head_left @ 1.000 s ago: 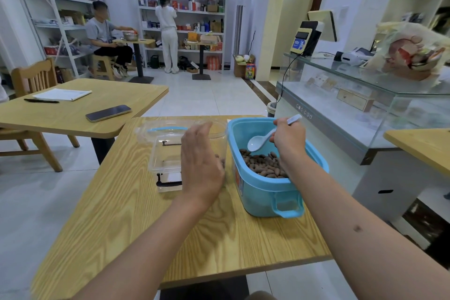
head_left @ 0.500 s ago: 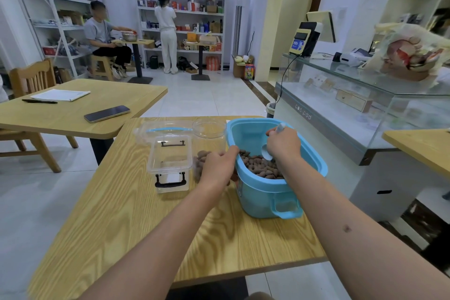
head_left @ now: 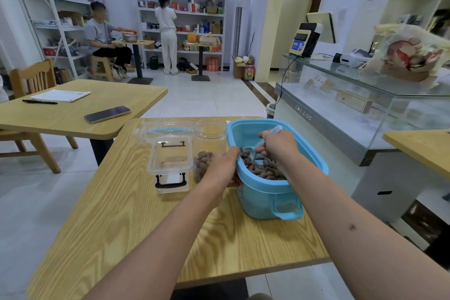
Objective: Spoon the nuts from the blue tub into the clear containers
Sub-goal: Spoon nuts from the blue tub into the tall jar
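Head view catches the scooping step: right hand [head_left: 277, 147] grips a white plastic spoon [head_left: 253, 151] dipped among brown nuts [head_left: 264, 170] in the blue plastic tub [head_left: 272, 198], left hand [head_left: 222, 168] clasps its rim beside a round clear jar [head_left: 210, 140], and next a level lift toward that jar just left of the fingers seems needed.

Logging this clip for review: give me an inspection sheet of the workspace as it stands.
Surface: wooden table, woodgrain.
Job's things: blue tub holds nuts; round clear jar partly filled; clear lidded box beside it.
Clutter: clear lid behind the box.
Grippers: left hand at the tub's rim; right hand grips a white spoon in the nuts.
Cables: black cable down the glass counter.
Surroundings: phone on the neighbouring table; two people by the shelves.
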